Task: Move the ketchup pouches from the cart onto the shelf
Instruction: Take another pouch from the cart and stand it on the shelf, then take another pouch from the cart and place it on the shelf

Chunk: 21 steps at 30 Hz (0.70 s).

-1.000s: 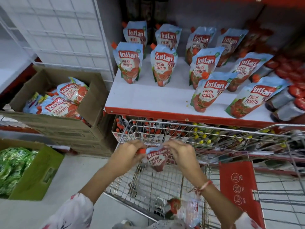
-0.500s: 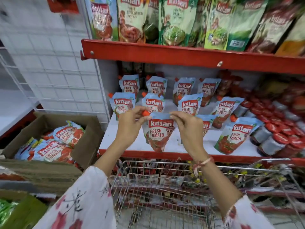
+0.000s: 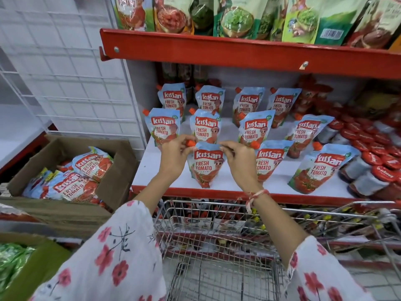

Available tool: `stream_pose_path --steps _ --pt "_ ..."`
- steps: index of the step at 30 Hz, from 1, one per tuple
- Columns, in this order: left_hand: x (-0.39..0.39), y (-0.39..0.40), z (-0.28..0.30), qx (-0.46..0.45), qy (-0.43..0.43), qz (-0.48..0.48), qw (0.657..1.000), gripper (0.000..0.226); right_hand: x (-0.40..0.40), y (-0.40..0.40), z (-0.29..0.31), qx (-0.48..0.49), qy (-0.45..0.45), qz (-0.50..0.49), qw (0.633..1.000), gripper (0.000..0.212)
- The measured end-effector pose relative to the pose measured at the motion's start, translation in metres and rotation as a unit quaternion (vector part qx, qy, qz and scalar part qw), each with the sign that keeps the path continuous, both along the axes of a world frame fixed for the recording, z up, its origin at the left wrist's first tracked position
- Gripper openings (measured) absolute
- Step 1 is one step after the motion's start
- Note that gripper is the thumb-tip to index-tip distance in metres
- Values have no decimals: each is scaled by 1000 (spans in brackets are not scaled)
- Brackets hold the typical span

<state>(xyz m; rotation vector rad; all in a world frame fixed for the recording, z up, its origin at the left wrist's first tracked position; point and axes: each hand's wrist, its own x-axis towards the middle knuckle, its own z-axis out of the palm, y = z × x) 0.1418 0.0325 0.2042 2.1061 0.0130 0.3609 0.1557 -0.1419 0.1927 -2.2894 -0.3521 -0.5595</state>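
A blue and red ketchup pouch (image 3: 205,168) with an orange cap stands upright at the front of the white shelf (image 3: 152,170), its base touching the shelf. My left hand (image 3: 173,155) pinches its top left corner by the cap. My right hand (image 3: 239,158) pinches its top right corner. Several more ketchup pouches (image 3: 256,129) stand in rows behind and to the right. The wire cart (image 3: 217,246) is directly below my arms; its inside is mostly hidden.
A cardboard box (image 3: 63,205) at the left holds more ketchup pouches. A green box (image 3: 32,268) sits at lower left. Red-lidded jars (image 3: 373,166) fill the shelf's right side. A red upper shelf (image 3: 238,53) carries green and red packets.
Both hands lifted the pouch out of the cart, carried it up and forward, and set it down on the front of the shelf. The view rose with it.
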Motion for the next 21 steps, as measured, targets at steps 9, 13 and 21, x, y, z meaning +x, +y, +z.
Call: stream_pose_path --steps 9,13,21 --pt "-67 -9 -45 94 -139 35 985 22 -68 -11 -63 86 37 -32 995 34" --pt "-96 -20 -101 126 -52 -40 990 19 -121 -25 -128 34 168 -39 984 22" --pt "-140 -62 -238 184 304 -174 919 15 -206 -80 -256 -28 582 -115 804 21"
